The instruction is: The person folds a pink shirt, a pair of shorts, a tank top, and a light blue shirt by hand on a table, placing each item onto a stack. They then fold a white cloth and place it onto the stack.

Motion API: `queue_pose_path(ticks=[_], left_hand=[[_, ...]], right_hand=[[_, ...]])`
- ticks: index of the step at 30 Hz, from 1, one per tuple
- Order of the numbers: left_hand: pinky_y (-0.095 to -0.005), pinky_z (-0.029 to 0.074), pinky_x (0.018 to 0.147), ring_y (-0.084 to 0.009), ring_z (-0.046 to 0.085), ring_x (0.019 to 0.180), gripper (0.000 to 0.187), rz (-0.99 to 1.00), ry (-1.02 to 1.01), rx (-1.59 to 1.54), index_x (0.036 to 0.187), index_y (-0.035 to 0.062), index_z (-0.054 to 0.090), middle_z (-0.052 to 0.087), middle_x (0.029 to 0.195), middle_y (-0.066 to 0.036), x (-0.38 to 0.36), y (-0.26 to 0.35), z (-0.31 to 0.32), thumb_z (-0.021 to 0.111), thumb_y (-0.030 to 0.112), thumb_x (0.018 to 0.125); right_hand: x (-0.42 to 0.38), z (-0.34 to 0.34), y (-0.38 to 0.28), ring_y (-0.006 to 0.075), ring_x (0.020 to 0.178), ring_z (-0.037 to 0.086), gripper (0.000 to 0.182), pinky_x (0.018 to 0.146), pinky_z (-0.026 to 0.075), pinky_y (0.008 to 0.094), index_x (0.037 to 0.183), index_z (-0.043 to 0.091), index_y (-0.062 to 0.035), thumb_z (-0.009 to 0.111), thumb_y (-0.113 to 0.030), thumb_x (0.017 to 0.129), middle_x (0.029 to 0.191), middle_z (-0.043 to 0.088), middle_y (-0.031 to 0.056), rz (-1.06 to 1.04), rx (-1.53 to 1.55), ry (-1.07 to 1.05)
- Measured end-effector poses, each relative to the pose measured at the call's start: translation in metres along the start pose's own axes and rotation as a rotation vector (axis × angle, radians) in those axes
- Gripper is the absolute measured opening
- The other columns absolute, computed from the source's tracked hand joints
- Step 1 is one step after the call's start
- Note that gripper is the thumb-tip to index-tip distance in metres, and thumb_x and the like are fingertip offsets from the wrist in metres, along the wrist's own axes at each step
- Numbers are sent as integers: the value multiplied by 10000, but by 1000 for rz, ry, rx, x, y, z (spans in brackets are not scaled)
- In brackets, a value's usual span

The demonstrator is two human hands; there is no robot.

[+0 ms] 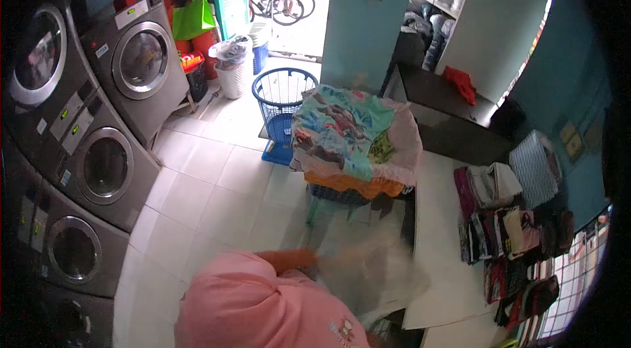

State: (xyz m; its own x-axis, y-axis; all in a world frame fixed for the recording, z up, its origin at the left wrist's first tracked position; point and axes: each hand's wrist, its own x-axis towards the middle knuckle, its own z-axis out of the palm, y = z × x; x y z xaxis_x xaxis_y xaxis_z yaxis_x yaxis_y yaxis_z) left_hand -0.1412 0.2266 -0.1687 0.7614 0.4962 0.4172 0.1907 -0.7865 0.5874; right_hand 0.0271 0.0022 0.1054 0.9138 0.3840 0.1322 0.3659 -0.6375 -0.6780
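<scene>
My left arm, in a pink sleeve, reaches to the right across the bottom middle. My left hand [313, 258] is at the edge of a pale cloth [371, 276], and its fingers are smeared and partly hidden. The pale cloth is spread in the air and blurred by motion, so its kind is unclear. It appears held by that hand. I cannot make out my right hand. Just beyond the cloth stands a heaped laundry basket [322, 193], covered by a turquoise printed cloth [355, 118] and a pink one [402, 141].
Front-loading machines [105, 164] line the left wall. A blue basket [282, 78] stands behind the heap, near the open doorway. On the right, a white table [437, 230] bears folded clothes [499, 233] and a pale woven basket [534, 167]. A red cloth [460, 85] lies on a dark counter.
</scene>
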Motion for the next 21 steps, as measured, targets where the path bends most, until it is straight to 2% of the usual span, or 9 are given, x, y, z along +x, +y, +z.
queue_pose_path(ticks=[5, 6, 9, 11, 12, 13, 14, 20, 21], left_hand=[[-442, 357, 875, -331, 399, 1109, 456, -311, -614, 501, 1224, 90, 382, 365, 1240, -179, 84, 59, -101, 474, 127, 779], [-417, 361, 865, -295, 428, 1065, 465, -72, -64, 500, 1198, 72, 415, 424, 1163, -167, 117, 73, -123, 503, 82, 741], [-360, 387, 800, -235, 455, 1006, 432, 163, 380, 478, 1146, 62, 447, 480, 1068, -94, 190, 194, -245, 528, 77, 722], [-363, 394, 752, -245, 464, 957, 400, 180, 620, 154, 1096, 61, 472, 493, 1005, -81, 141, 163, -208, 537, 81, 702], [-367, 400, 708, -257, 485, 869, 337, -175, -7, 56, 1045, 56, 498, 499, 925, -85, 132, 139, -194, 527, 75, 709], [-346, 410, 719, -242, 509, 882, 300, -27, -86, 349, 1067, 51, 491, 511, 990, -95, 77, 83, -141, 468, 98, 771], [-358, 418, 737, -240, 519, 924, 283, 115, -653, 623, 1073, 53, 493, 499, 1090, -94, 2, 47, -116, 401, 137, 819], [-398, 372, 865, -310, 447, 1036, 427, -84, -810, 208, 1107, 125, 512, 497, 1113, -116, -62, -27, -68, 552, 133, 683], [-410, 394, 828, -320, 476, 980, 393, -92, -744, 187, 1075, 125, 539, 506, 1083, -107, -21, -5, -98, 545, 138, 683]], right_hand=[[54, 2, 20, 284, 871, 525, 332, 783, 404, 386, 1056, 515, -18, 341, -223, 862, 1002, 542, 170, 174, -50, -78], [100, -1, 46, 283, 850, 536, 339, 769, 413, 386, 1044, 526, -18, 335, -239, 873, 986, 552, 167, 194, -45, -94], [71, -52, -26, 272, 1005, 497, 334, 855, 392, 349, 1101, 476, 22, 335, -198, 893, 1107, 513, 142, -286, 55, 409], [123, 30, 215, 298, 1009, 491, 344, 858, 394, 359, 1124, 455, 28, 351, -199, 887, 1132, 493, 150, -369, 9, 529], [109, 96, 360, 293, 1020, 474, 359, 869, 373, 378, 1124, 456, 25, 347, -216, 881, 1150, 467, 162, -806, -491, 432], [92, 165, 446, 287, 1030, 456, 375, 880, 352, 397, 1123, 457, 23, 343, -233, 875, 1168, 442, 175, -1216, -1001, 286], [69, 125, 384, 287, 1030, 456, 375, 880, 352, 397, 1123, 457, 23, 343, -233, 875, 1168, 442, 175, -1219, -1011, 280], [-6, 73, 219, 246, 1035, 447, 381, 881, 347, 380, 1098, 484, -8, 382, -267, 839, 1150, 442, 167, -646, -376, -1070], [0, 94, 249, 263, 974, 475, 375, 838, 372, 415, 1071, 494, -32, 408, -310, 834, 1067, 488, 145, -667, -277, -816]])
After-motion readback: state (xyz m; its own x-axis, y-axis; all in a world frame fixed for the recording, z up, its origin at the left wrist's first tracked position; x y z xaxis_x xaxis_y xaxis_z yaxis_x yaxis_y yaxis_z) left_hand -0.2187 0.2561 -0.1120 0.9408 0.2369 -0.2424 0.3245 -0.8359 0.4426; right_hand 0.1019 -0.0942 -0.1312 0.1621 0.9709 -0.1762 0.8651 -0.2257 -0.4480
